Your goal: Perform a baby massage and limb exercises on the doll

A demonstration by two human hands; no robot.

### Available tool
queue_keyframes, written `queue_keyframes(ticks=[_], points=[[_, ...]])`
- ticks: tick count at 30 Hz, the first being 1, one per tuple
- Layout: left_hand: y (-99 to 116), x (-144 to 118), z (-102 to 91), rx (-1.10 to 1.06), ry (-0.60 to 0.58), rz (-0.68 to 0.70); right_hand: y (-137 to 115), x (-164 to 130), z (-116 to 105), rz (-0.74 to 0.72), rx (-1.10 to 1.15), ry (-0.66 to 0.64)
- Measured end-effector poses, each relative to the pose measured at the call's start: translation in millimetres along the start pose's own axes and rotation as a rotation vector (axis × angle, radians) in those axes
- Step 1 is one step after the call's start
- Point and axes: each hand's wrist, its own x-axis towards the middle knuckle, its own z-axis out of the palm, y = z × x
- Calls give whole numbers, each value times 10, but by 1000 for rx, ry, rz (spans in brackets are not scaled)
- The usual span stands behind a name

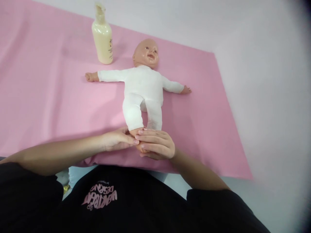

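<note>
We saw the doll point(142, 87) lying on its back, head away from us and feet toward us. It was a bald baby doll with a smiling plastic face, dressed in a white one-piece suit that covered its body, arms and legs. Both arms were stretched straight out to the sides, the bare plastic hands showing past the sleeves. Its legs lay slightly apart and pointed toward us, the feet covered from view.
</note>
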Motion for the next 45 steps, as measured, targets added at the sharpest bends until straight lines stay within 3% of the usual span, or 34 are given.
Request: queue_keyframes(ticks=[25, 45], points=[[4, 0, 29, -17, -27, 57, 6, 31, -16, 73, 35, -29], [9, -9, 18, -21, -31, 40, -3, 40, -52, 45, -20, -72]])
